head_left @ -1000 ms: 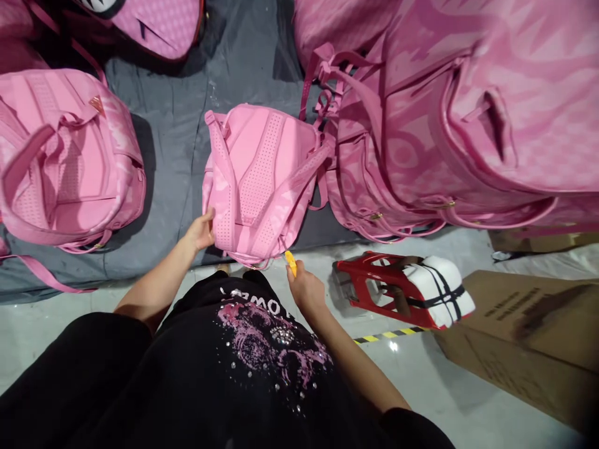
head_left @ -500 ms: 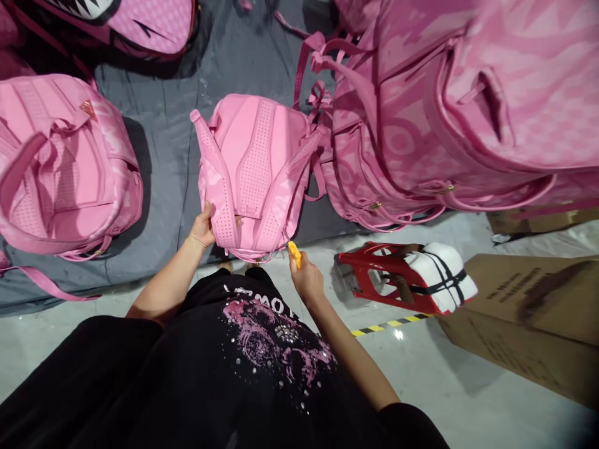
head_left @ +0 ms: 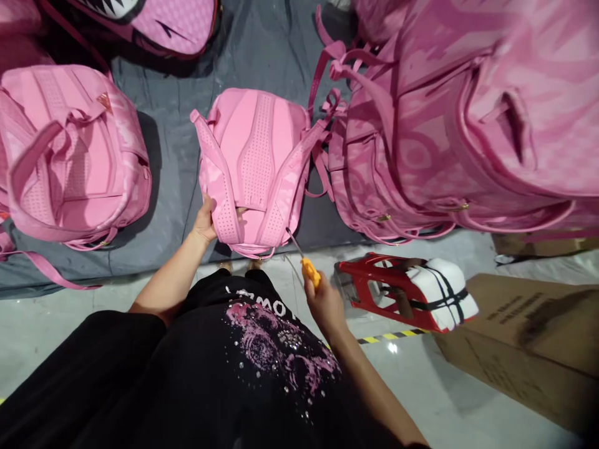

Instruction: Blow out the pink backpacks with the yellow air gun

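A pink backpack [head_left: 256,149] lies before me, its padded back and two shoulder straps facing up. My left hand [head_left: 204,221] grips its lower left side, the fingers passing beneath the left shoulder strap [head_left: 219,187]; a bit of fingertip shows in the gap by the back panel. In my right hand [head_left: 326,307] is a thin metal-shafted tool with a yellow handle [head_left: 311,273]. The shaft's tip meets the lower right edge of the backpack, near the base of the right strap. The exact kind of tool is too small to tell.
Another pink backpack [head_left: 88,156] rests at left on the grey-covered table [head_left: 175,125]. Large pink bags [head_left: 421,137] crowd the right. A bag with printed teeth [head_left: 173,28] lies behind. On the floor stand a red stool-like frame [head_left: 374,287] with a white pad and a cardboard box [head_left: 524,337].
My right hand has drawn back down and to the right with the yellow-handled tool, whose metal shaft shows now. My left hand keeps its hold on the backpack. The view has shifted slightly.
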Available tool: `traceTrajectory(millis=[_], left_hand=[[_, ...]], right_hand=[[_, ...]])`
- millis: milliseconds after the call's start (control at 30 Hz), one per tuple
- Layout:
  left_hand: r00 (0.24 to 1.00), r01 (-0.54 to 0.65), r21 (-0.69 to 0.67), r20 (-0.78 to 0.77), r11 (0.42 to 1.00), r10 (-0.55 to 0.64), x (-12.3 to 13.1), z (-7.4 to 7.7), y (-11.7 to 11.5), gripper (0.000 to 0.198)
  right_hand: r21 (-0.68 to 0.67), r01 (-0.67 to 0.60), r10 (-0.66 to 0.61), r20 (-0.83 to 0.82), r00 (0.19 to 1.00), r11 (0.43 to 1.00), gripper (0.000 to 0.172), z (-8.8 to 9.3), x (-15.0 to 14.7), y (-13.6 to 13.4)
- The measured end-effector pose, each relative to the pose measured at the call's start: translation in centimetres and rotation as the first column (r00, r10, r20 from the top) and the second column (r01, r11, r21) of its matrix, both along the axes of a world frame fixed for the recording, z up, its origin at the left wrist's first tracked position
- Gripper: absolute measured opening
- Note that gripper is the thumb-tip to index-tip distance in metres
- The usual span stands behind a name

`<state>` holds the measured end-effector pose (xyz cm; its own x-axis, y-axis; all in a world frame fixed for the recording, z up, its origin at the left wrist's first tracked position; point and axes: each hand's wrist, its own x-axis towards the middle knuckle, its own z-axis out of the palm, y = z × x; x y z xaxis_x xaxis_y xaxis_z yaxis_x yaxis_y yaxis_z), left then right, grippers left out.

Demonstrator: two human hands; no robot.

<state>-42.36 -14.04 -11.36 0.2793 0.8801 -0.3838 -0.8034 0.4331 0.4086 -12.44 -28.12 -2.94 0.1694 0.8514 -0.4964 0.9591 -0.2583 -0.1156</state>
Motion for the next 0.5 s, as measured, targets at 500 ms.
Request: traceTrajectory(millis=[500], left_hand=[[0.409, 0.037, 0.342, -0.863, 0.939, 0.298, 2.4, 0.4, -4.4, 0.074]], right_hand=[[-0.156, -0.229, 0.237, 0.040, 0.971, 0.961, 0.036, -6.1, -0.5, 2.1]])
